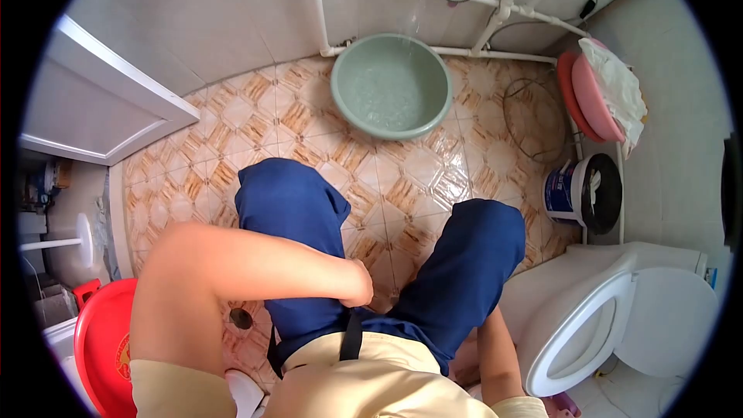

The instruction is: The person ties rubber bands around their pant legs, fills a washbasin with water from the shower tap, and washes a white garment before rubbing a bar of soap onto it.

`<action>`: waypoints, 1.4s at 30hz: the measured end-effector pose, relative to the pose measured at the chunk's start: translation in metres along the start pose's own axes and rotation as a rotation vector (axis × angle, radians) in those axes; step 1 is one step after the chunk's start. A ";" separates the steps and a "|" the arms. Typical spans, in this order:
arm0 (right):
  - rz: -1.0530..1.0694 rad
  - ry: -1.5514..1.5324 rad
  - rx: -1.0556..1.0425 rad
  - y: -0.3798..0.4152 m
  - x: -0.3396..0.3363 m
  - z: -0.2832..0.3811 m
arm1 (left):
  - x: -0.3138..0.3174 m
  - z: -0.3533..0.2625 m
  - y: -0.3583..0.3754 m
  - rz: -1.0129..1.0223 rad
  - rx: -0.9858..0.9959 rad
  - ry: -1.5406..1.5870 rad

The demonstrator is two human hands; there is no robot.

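My left hand (357,284) is by the inner side of my left thigh, over the gap between my legs. Its fingers look curled downward, and whatever they may hold is hidden. My right forearm (499,356) runs down beside my right thigh, which covers the right hand. Blue trousers (290,201) cover both bent knees, and a black strap (351,337) hangs from my waist near the left hand. Ahead on the floor stands a green basin (391,93). Thin streams of water fall into it, and rippled water shows inside.
A white toilet (580,340) with its lid raised is at right. Beyond it stand a bucket (569,195) and stacked pink and red basins (596,97). A red basin (104,340) is at lower left, below a white door (101,101). White pipes (317,8) line the wall.
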State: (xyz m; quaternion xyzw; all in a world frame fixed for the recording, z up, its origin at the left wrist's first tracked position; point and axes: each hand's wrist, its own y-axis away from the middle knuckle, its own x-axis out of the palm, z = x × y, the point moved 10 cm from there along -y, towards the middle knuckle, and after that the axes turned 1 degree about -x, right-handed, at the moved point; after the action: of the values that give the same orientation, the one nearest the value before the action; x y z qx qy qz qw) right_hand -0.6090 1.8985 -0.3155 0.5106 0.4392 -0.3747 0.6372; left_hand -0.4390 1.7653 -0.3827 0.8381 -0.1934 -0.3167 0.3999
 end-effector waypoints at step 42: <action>1.097 -0.335 0.071 -0.054 0.167 -0.155 | -0.127 0.067 0.191 -1.218 -0.389 0.083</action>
State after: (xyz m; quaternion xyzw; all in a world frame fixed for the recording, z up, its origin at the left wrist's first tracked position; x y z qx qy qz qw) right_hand -0.6313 2.0345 -0.5045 0.6183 -0.0100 -0.0794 0.7818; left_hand -0.5899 1.6862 -0.2155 0.7216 0.3940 -0.4836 0.3003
